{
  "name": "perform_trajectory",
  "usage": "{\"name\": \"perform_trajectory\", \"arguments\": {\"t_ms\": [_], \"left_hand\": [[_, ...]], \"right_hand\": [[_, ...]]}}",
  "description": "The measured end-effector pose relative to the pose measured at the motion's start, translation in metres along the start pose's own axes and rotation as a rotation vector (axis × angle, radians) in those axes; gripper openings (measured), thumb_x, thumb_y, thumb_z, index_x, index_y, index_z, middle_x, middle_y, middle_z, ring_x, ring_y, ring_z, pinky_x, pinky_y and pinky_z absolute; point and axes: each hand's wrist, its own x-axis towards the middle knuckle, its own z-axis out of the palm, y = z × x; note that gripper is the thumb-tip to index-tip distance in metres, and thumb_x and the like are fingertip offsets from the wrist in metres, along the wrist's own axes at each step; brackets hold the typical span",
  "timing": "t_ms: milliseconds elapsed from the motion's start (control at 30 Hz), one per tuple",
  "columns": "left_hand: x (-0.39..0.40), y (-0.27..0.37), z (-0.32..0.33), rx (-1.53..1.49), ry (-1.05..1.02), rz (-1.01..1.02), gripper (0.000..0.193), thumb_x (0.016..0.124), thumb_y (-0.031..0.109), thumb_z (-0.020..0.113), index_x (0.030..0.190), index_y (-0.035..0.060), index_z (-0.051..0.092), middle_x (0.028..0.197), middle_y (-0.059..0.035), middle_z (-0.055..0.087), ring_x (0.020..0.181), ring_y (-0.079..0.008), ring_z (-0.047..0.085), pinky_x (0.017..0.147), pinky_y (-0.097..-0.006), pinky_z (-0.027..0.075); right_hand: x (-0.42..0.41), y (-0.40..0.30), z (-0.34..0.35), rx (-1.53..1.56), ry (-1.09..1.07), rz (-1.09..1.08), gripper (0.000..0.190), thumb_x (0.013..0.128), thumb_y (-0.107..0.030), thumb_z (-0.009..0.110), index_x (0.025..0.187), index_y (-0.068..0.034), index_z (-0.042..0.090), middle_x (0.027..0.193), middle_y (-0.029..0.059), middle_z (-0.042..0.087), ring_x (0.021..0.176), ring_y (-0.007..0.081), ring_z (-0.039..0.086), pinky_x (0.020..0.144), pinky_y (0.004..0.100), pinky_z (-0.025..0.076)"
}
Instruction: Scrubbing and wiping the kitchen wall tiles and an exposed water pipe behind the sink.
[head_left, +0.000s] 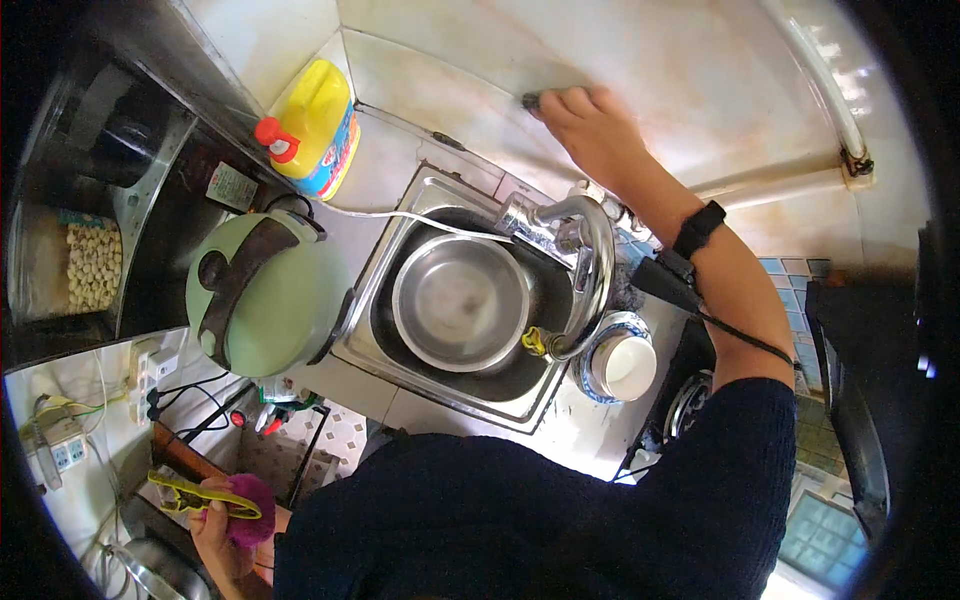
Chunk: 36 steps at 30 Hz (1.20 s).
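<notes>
My right hand (589, 124) reaches up to the tiled wall, its fingers closed around a small dark object (531, 101), mostly hidden, whose kind I cannot tell. Low at the left, my left hand (216, 525) grips a yellow-edged item (202, 498), perhaps a cloth or glove cuff, with purple fluffy material (253, 510) against it. Between the arms lies a steel sink (551, 409) holding a round metal basin (461, 304). A curved chrome faucet (602, 277) with a yellow piece at its spout hangs over the sink's right side.
A yellow detergent bottle (322, 127) with a red cap stands in the wall corner. The green rice cooker (281, 300) sits left of the sink, stacked bowls (628, 367) right of it. A white cable (420, 217) crosses the sink. Pipes (765, 187) run along the wall. A dark shelf (161, 180) is at left.
</notes>
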Motion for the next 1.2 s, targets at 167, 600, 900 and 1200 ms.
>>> {"name": "perform_trajectory", "arguments": {"t_ms": [167, 600, 900, 1200], "left_hand": [[0.002, -0.012, -0.004, -0.066, -0.01, 0.01, 0.023, 0.083, 0.018, 0.061, 0.094, -0.001, 0.054, 0.086, -0.0085, 0.057, 0.075, -0.0153, 0.057, 0.067, -0.0284, 0.048], [-0.015, -0.011, -0.006, -0.043, 0.075, 0.054, 0.026, 0.083, 0.018, 0.061, 0.097, -0.0016, 0.053, 0.086, -0.0081, 0.058, 0.075, -0.0161, 0.058, 0.069, -0.0284, 0.049], [-0.018, 0.012, -0.022, 0.041, -0.027, 0.227, 0.022, 0.082, 0.017, 0.061, 0.093, -0.0002, 0.054, 0.093, -0.0074, 0.054, 0.082, -0.0147, 0.054, 0.073, -0.0272, 0.046], [-0.018, 0.048, -0.014, 0.141, -0.151, 0.293, 0.024, 0.083, 0.02, 0.062, 0.095, 0.0001, 0.053, 0.096, -0.007, 0.053, 0.083, -0.0149, 0.053, 0.073, -0.0268, 0.046]], "right_hand": [[0.012, 0.0, -0.01, -0.124, -0.036, 0.031, 0.026, 0.08, -0.019, 0.05, 0.104, -0.015, 0.06, 0.096, -0.0027, 0.048, 0.089, 0.0132, 0.045, 0.076, 0.0286, 0.034], [-0.019, -0.002, -0.011, -0.078, -0.164, 0.005, 0.033, 0.077, -0.018, 0.05, 0.109, -0.014, 0.057, 0.099, -0.0021, 0.048, 0.092, 0.0137, 0.046, 0.079, 0.0298, 0.034], [-0.108, 0.009, -0.144, 0.055, -0.287, 0.241, 0.039, 0.075, -0.015, 0.052, 0.113, -0.017, 0.059, 0.103, -0.0016, 0.049, 0.091, 0.0161, 0.047, 0.079, 0.0351, 0.034], [-0.187, -0.006, -0.304, 0.105, -0.489, 0.226, 0.041, 0.069, -0.018, 0.057, 0.11, -0.018, 0.061, 0.102, -0.0004, 0.051, 0.087, 0.0177, 0.047, 0.079, 0.0374, 0.033]]}}
